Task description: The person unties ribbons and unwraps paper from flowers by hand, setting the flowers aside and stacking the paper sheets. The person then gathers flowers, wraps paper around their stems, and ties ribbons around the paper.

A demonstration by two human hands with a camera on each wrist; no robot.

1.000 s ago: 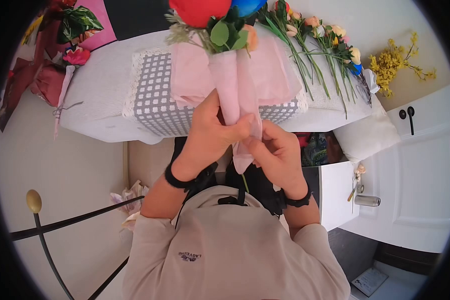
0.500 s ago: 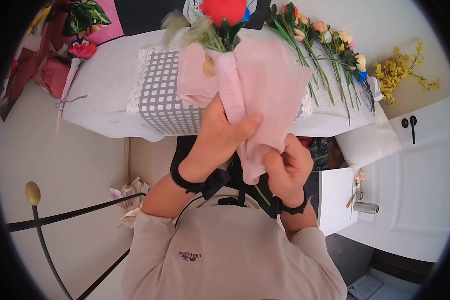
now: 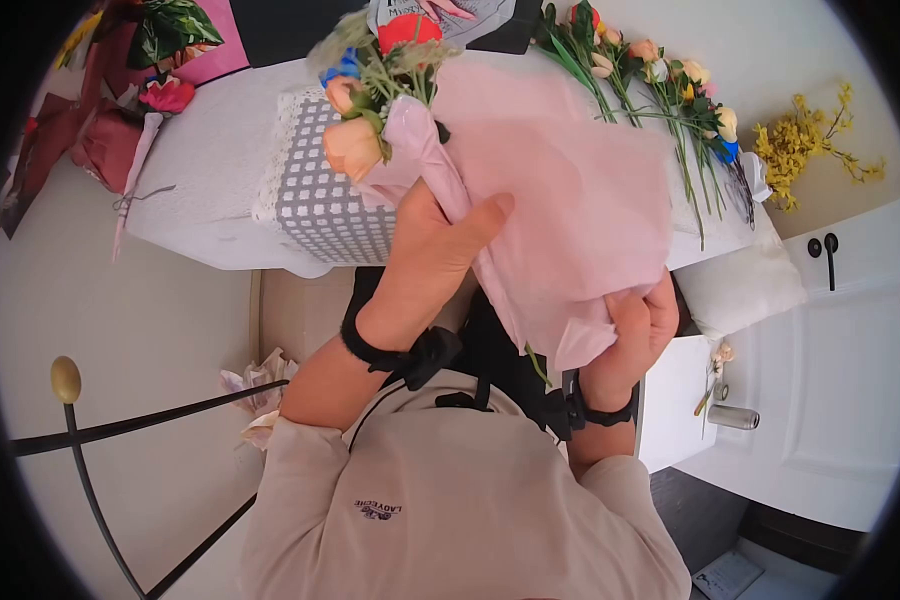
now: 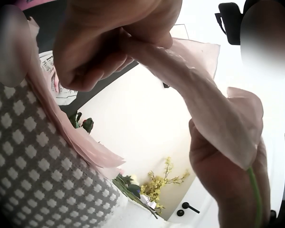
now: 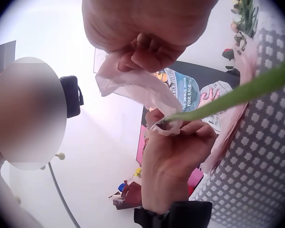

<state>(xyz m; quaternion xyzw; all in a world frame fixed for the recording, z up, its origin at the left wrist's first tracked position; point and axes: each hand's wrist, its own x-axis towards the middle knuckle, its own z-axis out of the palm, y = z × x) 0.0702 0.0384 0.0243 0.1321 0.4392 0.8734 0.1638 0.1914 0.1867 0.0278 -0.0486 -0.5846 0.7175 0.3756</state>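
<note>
My left hand [image 3: 430,240] grips a bouquet [image 3: 395,85] of artificial flowers, red, blue and peach, round its rolled pink wrapping paper. The bouquet leans to the left, and a green stem [image 3: 537,365] pokes out below the roll. On the right, my right hand [image 3: 635,325] pinches the lower corner of the loose pink wrapping paper [image 3: 580,200], which spreads out between the hands. In the right wrist view, the paper's edge [image 5: 128,83] runs from the right fingers to the left hand [image 5: 173,152], beside the stem.
Beneath the paper lies a grey-and-white checked cloth [image 3: 325,190] on a white-covered table [image 3: 210,150]. Loose flower stems [image 3: 660,110] lie at the back right, beside yellow blossom sprigs [image 3: 795,140]. A wrapped dark-red bouquet [image 3: 105,155] is at the left. A white cushion [image 3: 745,285] sits at the right.
My right hand has moved right and slightly down, drawing the pink paper open from the roll. The bouquet has turned, its flower heads now tilting left.
</note>
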